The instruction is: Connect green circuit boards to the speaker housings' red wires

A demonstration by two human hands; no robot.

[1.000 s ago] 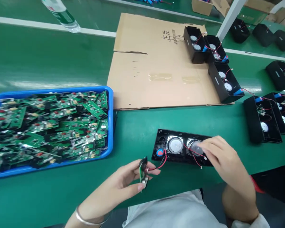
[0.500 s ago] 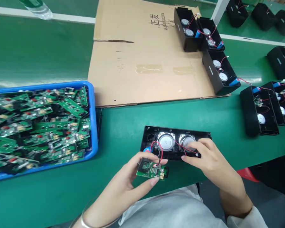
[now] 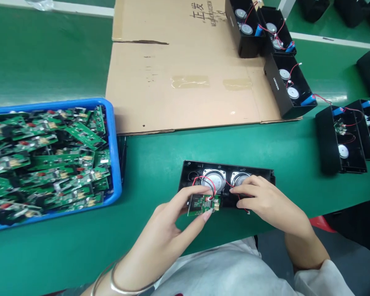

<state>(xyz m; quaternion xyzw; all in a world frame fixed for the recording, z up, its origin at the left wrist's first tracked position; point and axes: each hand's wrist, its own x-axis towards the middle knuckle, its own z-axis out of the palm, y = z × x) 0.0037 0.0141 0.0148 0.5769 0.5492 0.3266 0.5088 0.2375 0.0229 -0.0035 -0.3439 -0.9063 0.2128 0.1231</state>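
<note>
My left hand (image 3: 172, 220) pinches a green circuit board (image 3: 205, 203) by its edges, thumb below and fingers above. Red and black wires (image 3: 214, 187) run from the board into an open black speaker box (image 3: 185, 174) lying on the table. Two round silver speakers (image 3: 214, 179) are set in the box. My right hand (image 3: 262, 201) is over the right-hand speaker, its thumb and fingers closed on a thin red-and-black speaker wire. A small white plug (image 3: 248, 212) hangs at that wire's end, below the thumb. The fingers partly cover the right speaker.
To the left stands a blue tray (image 3: 115, 164) heaped with circuit boards. A flattened cardboard sheet (image 3: 203, 102) covers the table's far part. Several open black speaker boxes (image 3: 290, 88) with blue batteries stand at the right. A red stool edge (image 3: 322, 224) shows below the table.
My left hand has raised the board toward the box, so it overlaps the box's front edge. My right hand has shifted slightly left, and the wire's plug now hangs lower. The view has shifted slightly.
</note>
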